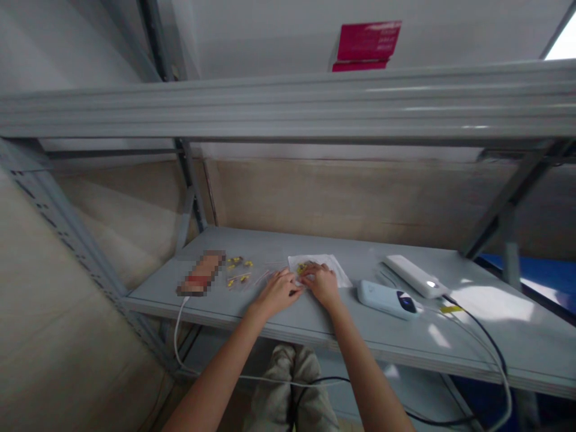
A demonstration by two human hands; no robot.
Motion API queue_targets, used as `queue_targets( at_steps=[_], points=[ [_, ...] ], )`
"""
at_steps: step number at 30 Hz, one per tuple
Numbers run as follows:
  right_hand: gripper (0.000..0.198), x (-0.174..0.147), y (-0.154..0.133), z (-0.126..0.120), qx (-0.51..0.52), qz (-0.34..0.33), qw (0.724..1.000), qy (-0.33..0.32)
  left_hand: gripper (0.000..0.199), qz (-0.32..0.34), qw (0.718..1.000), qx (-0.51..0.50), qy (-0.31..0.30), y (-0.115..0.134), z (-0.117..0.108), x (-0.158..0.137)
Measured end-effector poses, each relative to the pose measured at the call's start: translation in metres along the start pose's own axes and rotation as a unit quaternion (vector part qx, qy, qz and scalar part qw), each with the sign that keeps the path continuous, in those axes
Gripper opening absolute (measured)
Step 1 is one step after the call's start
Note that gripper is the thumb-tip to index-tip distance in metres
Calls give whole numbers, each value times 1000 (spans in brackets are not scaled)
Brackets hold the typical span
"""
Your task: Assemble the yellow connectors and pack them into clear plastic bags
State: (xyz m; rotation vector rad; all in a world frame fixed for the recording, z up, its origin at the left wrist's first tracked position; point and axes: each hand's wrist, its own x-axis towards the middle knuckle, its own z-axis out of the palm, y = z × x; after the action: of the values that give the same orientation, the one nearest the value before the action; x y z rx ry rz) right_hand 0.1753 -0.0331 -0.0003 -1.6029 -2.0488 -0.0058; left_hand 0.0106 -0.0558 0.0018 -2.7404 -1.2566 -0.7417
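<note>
My left hand [279, 290] and my right hand [321, 284] meet over a white sheet [338, 271], paper or thin plastic, lying on the grey shelf. Small yellow pieces [302, 267] lie on the sheet by my right fingertips. Both hands have their fingers bent inward, with the tips almost touching. Whatever is between them is too small or hidden to make out. To the left of my left hand are several small yellow-and-brown pieces [243, 278], with thin pale sticks [238, 276] among them, apparently in or on clear plastic.
A phone [201, 273] with a white cable lies at the left. At the right are a light-blue power bank [387, 299] with a display and a white elongated device [414, 276]. Cables hang over the front edge. A thick metal beam [288, 111] crosses above the shelf.
</note>
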Motion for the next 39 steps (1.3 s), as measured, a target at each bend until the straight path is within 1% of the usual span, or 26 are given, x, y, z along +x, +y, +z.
queue_targets(
  at_steps=[2, 5, 8, 10, 12, 14, 16, 18, 20, 22, 25, 28, 31, 33, 35, 39],
  points=[
    [15, -1, 1, 0, 9, -3, 1000, 3, 24, 1, 1000, 4, 4, 0, -2, -4],
    [11, 0, 2, 2, 31, -2, 999, 11, 25, 0, 1000, -3, 6, -3, -5, -9],
    [15, 4, 3, 2, 96, -17, 994, 50, 24, -10, 1000, -19, 19, -6, -7, -14],
    [19, 8, 4, 1, 165, -21, 981, 99, 21, -19, 998, -40, 33, -9, -8, -14],
    [23, 11, 4, 1, 229, -25, 962, 144, 17, -37, 995, -80, 55, -12, -6, -10],
    [24, 12, 4, 1, 267, -41, 949, 165, 17, -71, 983, -140, 91, -15, 0, -1],
    [23, 13, 2, 1, 278, -73, 945, 156, 18, -107, 964, -205, 134, -18, 11, 11],
    [23, 12, 1, 2, 271, -100, 948, 137, 17, -126, 946, -250, 161, -20, 21, 23],
    [23, 11, 1, 3, 258, -114, 951, 127, 16, -133, 937, -268, 181, -21, 28, 31],
    [24, 11, -1, 4, 246, -116, 954, 124, 16, -132, 932, -270, 200, -21, 29, 34],
    [25, 10, -4, 3, 240, -116, 957, 114, 19, -124, 933, -255, 221, -24, 22, 32],
    [26, 9, -7, 2, 267, -89, 951, 127, 19, -123, 946, -193, 229, -25, 14, 28],
    [25, 9, -7, 4, 327, -52, 938, 108, 17, -94, 970, -91, 207, -22, 10, 25],
    [23, 8, -7, 6, 348, -37, 933, 84, 16, -77, 979, -36, 187, -17, 9, 23],
    [21, 9, -6, 8, 347, -28, 935, 71, 16, -72, 981, -3, 179, -12, 7, 22],
    [20, 8, -6, 6, 340, -19, 937, 73, 14, -84, 977, 27, 194, -8, 6, 21]
  ],
)
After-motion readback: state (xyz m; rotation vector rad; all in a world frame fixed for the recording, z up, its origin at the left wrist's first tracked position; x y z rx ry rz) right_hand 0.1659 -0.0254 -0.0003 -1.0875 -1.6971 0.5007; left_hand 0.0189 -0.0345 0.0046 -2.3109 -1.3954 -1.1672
